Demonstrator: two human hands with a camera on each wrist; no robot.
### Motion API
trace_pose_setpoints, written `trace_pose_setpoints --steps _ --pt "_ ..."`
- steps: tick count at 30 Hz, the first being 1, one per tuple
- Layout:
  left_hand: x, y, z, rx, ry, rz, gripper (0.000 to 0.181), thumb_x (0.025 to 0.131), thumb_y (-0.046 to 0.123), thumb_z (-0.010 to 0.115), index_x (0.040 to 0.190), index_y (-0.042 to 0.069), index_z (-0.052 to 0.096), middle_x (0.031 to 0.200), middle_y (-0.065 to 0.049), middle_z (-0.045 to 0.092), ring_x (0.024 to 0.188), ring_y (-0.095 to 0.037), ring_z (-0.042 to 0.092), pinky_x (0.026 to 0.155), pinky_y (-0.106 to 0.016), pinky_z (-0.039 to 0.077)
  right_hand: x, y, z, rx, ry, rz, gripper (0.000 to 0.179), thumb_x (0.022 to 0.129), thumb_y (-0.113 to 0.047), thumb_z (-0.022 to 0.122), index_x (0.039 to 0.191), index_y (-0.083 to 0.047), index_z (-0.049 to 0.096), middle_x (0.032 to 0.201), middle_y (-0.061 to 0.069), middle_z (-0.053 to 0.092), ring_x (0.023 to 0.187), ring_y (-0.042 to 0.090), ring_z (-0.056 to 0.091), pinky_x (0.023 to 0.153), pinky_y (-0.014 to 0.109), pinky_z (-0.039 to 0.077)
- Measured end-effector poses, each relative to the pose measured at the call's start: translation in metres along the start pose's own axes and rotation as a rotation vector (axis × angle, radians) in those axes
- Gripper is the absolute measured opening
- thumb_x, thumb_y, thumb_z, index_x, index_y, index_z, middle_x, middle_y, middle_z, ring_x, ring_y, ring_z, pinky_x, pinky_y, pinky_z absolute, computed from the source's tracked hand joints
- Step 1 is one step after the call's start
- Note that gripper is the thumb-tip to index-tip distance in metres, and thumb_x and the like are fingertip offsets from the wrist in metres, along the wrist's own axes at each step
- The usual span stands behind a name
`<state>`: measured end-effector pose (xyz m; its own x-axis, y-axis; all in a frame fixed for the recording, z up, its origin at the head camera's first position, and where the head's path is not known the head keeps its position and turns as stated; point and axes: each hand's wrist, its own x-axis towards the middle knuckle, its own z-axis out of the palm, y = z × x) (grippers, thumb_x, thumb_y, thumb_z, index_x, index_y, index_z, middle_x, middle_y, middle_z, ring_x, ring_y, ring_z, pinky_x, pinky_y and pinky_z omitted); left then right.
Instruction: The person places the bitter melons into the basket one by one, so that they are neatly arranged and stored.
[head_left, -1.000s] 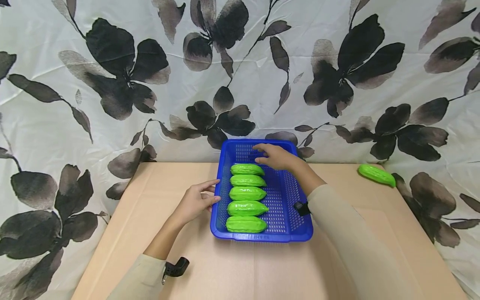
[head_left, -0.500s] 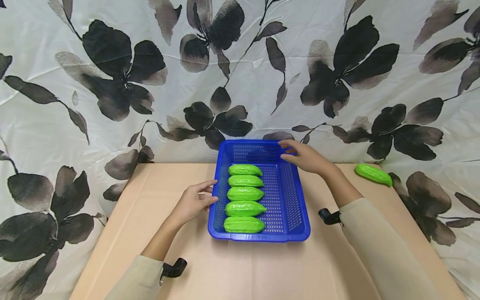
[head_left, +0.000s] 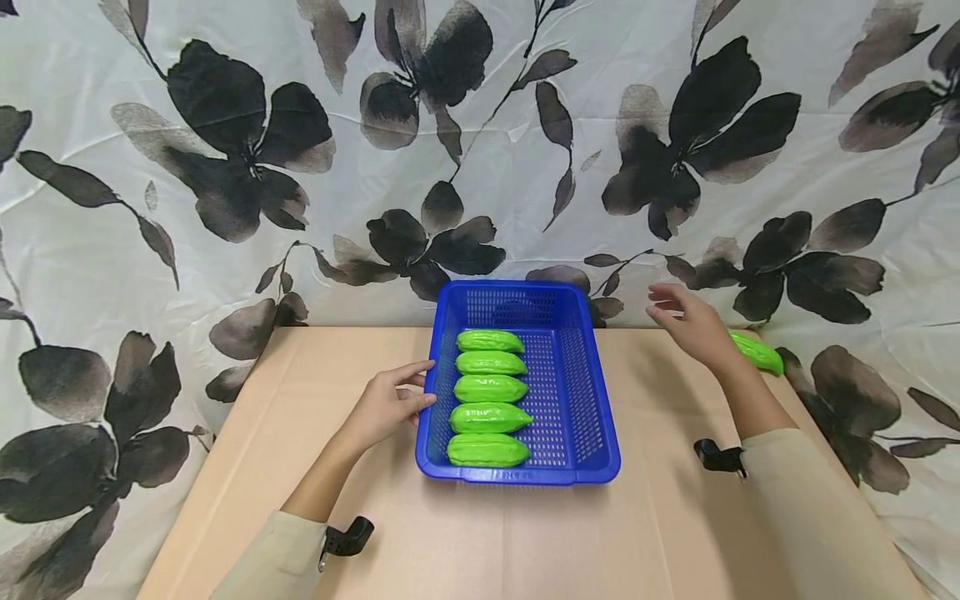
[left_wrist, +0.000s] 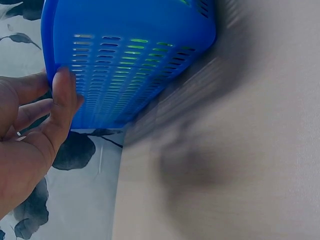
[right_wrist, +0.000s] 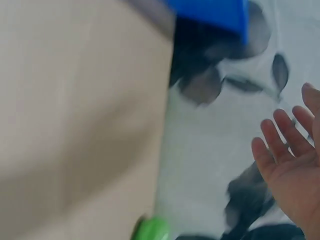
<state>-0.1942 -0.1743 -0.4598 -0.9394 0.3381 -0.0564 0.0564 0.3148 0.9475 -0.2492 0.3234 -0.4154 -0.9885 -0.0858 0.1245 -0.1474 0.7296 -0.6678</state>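
In the head view a blue plastic basket [head_left: 603,417] holds a column of several shiny green bitter gourds [head_left: 491,389] along its left half. The right half of its floor is bare. My left hand [head_left: 386,404] touches the basket's left rim from outside, finger and thumb apart; the left wrist view shows fingertips against the slotted wall [left_wrist: 110,75]. Over the far right of the table, my right hand [head_left: 690,325] hovers with relaxed fingers and nothing in them. Partly behind its wrist lies another green bitter gourd [head_left: 761,354], whose end [right_wrist: 152,230] appears in the right wrist view.
A light wood-toned table [head_left: 465,542] carries the basket near its back edge. White cloth with dark flowers [head_left: 540,167] hangs behind and shows at both sides. Each wrist bears a small black camera [head_left: 348,536].
My right hand has left the space above the basket and moved right, toward the lone bitter gourd, now partly covering it. My left hand and the gourds in the basket stay put.
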Motion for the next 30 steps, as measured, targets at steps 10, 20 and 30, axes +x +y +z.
trace_pose_setpoints --steps 10,20,30 --pt "0.001 0.002 0.000 0.003 0.005 -0.005 0.059 0.093 -0.001 0.072 0.149 -0.001 0.052 0.120 -0.026 0.064 0.072 -0.012 0.070 0.061 -0.040 0.066 -0.019 0.070 -0.033 -0.111 0.013 0.160 0.065 0.108 -0.041 0.051 0.151 0.007 0.039 0.150 0.037 0.043 0.137 0.058 0.041 0.107 0.075 0.039" --pt "0.000 0.004 0.001 0.001 0.005 -0.002 0.059 0.093 -0.001 0.073 0.149 -0.001 0.052 0.121 -0.027 0.063 0.072 -0.013 0.070 0.065 -0.050 0.066 -0.026 0.112 -0.055 -0.247 -0.004 0.254 0.071 0.109 -0.041 0.048 0.152 0.013 0.031 0.150 0.042 0.035 0.137 0.063 0.032 0.110 0.078 0.030" --pt "0.001 0.003 0.001 0.008 0.000 0.002 0.059 0.093 -0.002 0.072 0.149 -0.003 0.051 0.121 -0.028 0.062 0.073 -0.010 0.071 0.067 -0.052 0.065 -0.028 0.142 -0.058 -0.319 -0.123 0.289 0.071 0.105 -0.036 0.058 0.149 0.013 0.032 0.144 0.046 0.032 0.123 0.061 0.038 0.098 0.076 0.038"
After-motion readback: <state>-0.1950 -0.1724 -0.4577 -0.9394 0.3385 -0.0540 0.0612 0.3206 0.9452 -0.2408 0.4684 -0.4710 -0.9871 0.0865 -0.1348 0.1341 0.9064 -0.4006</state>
